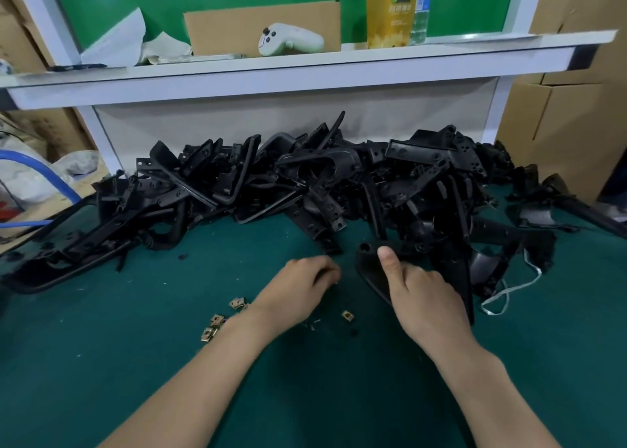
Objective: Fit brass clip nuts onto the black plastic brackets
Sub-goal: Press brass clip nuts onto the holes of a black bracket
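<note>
Whether the left hand (298, 286) holds anything is hidden under its fingers (326, 270); at 12 o'clock the bottles (387, 13) are cropped.

Your forearms (210, 376), rising from the bottom of the frame, are bare. So are your left hand (298, 286) and right hand (424, 298). The right thumbnail (385, 253) is short.

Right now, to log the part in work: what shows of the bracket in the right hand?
The bracket is matte black plastic, long and curved, with a round hole at its far end. It sits at the front of the pile, over the green mat. The right hand grips it, thumb flat on its face; its near end is hidden.
</note>
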`<state>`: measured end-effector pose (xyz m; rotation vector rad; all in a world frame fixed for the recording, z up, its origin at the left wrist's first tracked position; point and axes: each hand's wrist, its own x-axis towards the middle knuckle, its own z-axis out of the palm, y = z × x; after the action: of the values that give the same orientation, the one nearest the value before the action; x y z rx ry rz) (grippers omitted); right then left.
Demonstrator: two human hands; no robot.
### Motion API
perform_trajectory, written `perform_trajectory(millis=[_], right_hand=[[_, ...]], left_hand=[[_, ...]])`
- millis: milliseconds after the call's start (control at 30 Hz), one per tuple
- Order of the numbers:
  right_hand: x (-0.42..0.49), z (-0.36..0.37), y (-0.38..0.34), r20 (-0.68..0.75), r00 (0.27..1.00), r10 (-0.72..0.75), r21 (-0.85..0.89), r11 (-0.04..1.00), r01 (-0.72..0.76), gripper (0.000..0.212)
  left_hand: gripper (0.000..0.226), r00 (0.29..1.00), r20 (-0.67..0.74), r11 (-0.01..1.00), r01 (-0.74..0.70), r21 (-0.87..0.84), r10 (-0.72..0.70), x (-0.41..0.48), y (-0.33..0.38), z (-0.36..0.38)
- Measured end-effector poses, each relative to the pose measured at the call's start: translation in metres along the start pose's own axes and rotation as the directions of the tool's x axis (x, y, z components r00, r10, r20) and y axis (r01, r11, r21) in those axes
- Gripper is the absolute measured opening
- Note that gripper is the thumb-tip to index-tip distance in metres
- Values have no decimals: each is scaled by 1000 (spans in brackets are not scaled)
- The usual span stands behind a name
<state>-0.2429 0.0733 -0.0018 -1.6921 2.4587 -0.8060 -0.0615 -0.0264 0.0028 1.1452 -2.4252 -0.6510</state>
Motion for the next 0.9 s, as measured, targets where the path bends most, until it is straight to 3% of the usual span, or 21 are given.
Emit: perform_trajectory(millis=[67,133,200,267,333,400,533,900], right_hand=[[-1,0,-1,-1,999,37,21,999,-37,87],[-3,-1,-2,-32,996,86,74,994,-83,89],[-3,-2,-4,-75,989,124,136,984,-113,89],[-4,-3,-6,-82,986,144,183,975,-127,89],[-5,-2,-9,-77,988,135,198,973,-118,86],[-6,-2,-11,-82,992,96,181,980,-80,84],[-7,-2,-12,-89,995,38,163,986,-23,87],[-8,-4,-12,-54,997,56,248,968,-41,80]], left_hand=[[14,999,-46,989,-24,-149,17,-11,10,2],[14,988,-144,912,-14,-410,-50,-21,16,1],[18,964,-179,713,17,-701,-198,-33,18,-1],[22,951,-108,448,34,-893,-290,-46,18,1],[25,946,-8,217,66,-974,-324,-55,15,3],[25,937,51,99,91,-991,-344,-57,14,2],[24,928,89,-5,93,-996,-362,-55,15,-2],[24,933,122,-83,99,-992,-340,-55,11,-4]])
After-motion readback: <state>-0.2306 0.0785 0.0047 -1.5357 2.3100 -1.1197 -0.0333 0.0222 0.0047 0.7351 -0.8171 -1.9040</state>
